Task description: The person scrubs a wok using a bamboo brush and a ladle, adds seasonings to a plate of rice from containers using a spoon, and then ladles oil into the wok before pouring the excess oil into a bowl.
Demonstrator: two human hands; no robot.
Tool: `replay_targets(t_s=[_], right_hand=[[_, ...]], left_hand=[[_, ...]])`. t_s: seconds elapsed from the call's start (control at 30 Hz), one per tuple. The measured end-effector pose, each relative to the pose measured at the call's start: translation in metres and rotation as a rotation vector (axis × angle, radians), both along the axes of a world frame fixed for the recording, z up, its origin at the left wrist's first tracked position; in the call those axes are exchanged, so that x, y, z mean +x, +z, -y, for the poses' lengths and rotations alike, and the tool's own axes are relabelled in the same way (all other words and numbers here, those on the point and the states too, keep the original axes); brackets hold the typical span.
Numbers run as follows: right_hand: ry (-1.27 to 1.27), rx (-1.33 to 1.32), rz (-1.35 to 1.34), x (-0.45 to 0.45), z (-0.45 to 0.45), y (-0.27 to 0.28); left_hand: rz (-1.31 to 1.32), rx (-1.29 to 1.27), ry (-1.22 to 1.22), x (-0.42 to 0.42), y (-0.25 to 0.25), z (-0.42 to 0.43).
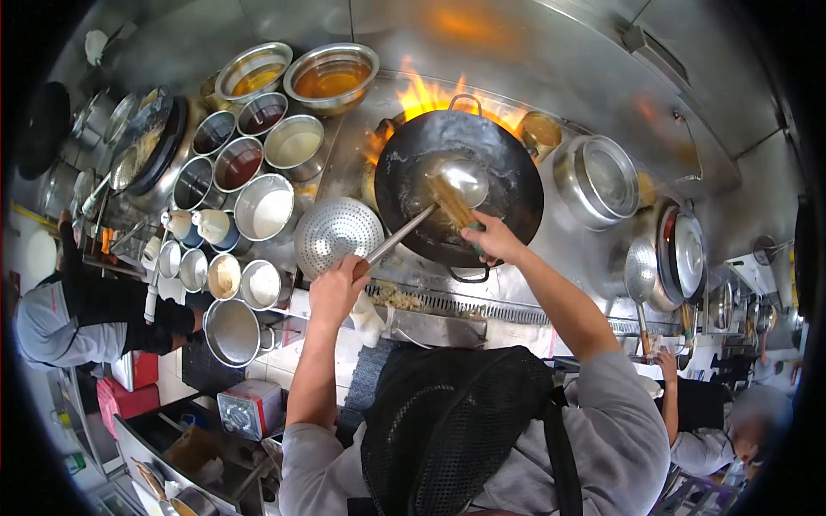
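A large black wok (508, 211) sits on the burner, with flames (439, 93) rising behind it. My left hand (338, 288) is closed round the handle of a metal ladle (465, 182), whose round bowl lies over the wok. In my right hand (494, 238) is a bamboo brush (449, 199), its bristles against the ladle near the wok's middle. Some liquid shows in the wok's bottom, partly hidden by the ladle and brush. A perforated strainer (338, 236) rests just left of the wok, close to my left hand.
Metal bowls of amber liquid (331, 80) and several sauce pots (264, 207) stand at the left. Stacked pans (607, 179) and another strainer (640, 268) are at the right. One person (64, 318) is far left, another (705, 430) lower right.
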State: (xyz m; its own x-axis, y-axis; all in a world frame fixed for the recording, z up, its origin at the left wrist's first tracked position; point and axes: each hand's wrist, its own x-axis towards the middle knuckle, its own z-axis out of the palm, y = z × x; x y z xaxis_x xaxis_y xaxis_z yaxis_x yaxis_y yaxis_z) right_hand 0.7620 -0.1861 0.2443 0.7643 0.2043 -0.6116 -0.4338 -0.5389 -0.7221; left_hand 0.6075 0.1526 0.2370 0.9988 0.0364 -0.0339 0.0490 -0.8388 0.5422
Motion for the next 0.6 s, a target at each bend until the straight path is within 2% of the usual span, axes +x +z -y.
replay_targets(t_s=[0.07,0.1,0.17,0.2,0.23,0.3,0.33,0.37,0.4,0.43,0.5,0.53,0.57,0.6], right_hand=[[0.314,-0.181,0.225,-0.017,-0.002,0.01],[0.486,-0.141,0.684,-0.02,0.009,-0.031],[0.62,-0.057,0.604,-0.04,-0.001,-0.001],[0.747,-0.205,0.562,-0.047,-0.007,0.029],[0.866,-0.356,0.516,-0.05,-0.01,0.048],[0.941,-0.413,0.549,-0.031,0.012,0.022],[0.765,-0.447,0.665,-0.012,0.032,-0.013],[0.59,-0.48,0.777,0.005,0.043,-0.03],[0.492,-0.55,0.755,0.023,0.044,-0.027],[0.392,-0.617,0.731,0.034,0.045,-0.026],[0.412,-0.612,0.763,0.017,0.022,-0.012],[0.583,-0.566,0.807,0.001,0.01,-0.007],[0.754,-0.516,0.853,-0.009,0.003,-0.002],[0.759,-0.49,0.81,-0.014,0.002,0.002]], left_hand=[[0.001,-0.241,-0.044,-0.001,-0.029,-0.003],[0.004,-0.242,-0.048,-0.002,-0.046,-0.007],[-0.777,-1.26,0.093,-0.006,-0.067,-0.017],[-0.797,-1.409,0.079,-0.016,-0.064,-0.008],[-0.862,-1.426,0.14,-0.022,-0.036,0.007],[-0.769,-1.36,0.085,-0.039,-0.052,0.022],[-0.777,-1.355,0.085,-0.045,-0.051,0.026],[-0.799,-1.464,0.095,-0.05,-0.047,0.031],[-0.816,-1.576,0.104,-0.052,-0.043,0.036],[-0.814,-1.577,0.107,-0.052,-0.04,0.04],[-0.807,-1.719,0.156,-0.049,-0.033,0.044],[-0.811,-1.713,0.159,-0.048,-0.027,0.042],[-0.832,-1.82,0.165,-0.045,-0.021,0.039],[-0.851,-1.929,0.171,-0.044,-0.017,0.037]])
